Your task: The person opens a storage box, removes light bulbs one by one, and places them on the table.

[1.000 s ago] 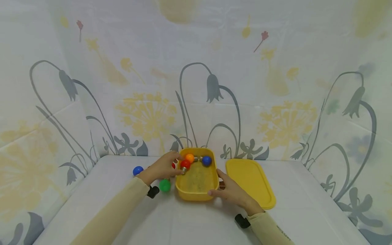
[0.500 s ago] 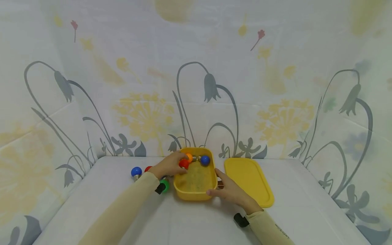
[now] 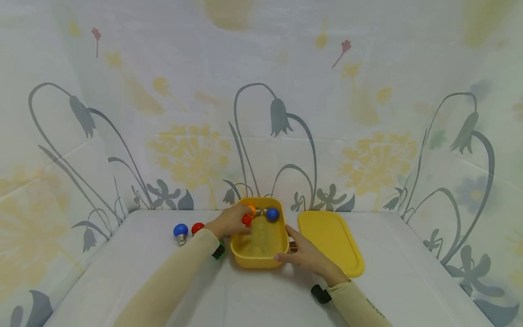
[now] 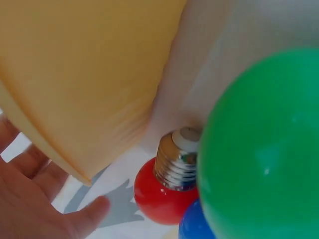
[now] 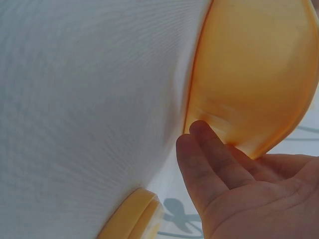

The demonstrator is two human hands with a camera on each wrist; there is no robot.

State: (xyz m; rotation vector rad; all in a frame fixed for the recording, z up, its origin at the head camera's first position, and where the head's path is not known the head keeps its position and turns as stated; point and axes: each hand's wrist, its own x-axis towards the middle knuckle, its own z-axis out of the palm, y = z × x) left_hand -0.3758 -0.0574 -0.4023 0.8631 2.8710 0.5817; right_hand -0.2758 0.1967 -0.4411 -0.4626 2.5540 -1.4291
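A yellow plastic box (image 3: pixel 249 262) stands in the middle of the table in the head view. My left hand (image 3: pixel 229 221) reaches over its left rim, fingers and thumb round a red light bulb (image 3: pixel 247 220) inside; the bulb's base is hidden. Past that bulb lie an orange bulb (image 3: pixel 252 209) and a blue bulb (image 3: pixel 272 215). My right hand (image 3: pixel 304 255) rests against the box's right side, thumb at the near corner; its fingers (image 5: pixel 219 154) lie fairly straight along the wall in the right wrist view.
Left of the box lie a blue bulb (image 3: pixel 180 230), a red bulb (image 3: pixel 198 228) and a green bulb (image 4: pixel 264 149), the green one mostly behind my left wrist in the head view. A yellow lid (image 3: pixel 331 240) lies flat to the right. A patterned cloth (image 3: pixel 261 150) hangs behind.
My left hand has moved right, further over the box's rim, and now covers more of the red bulb inside. My right hand stays against the box. The view has shifted slightly.
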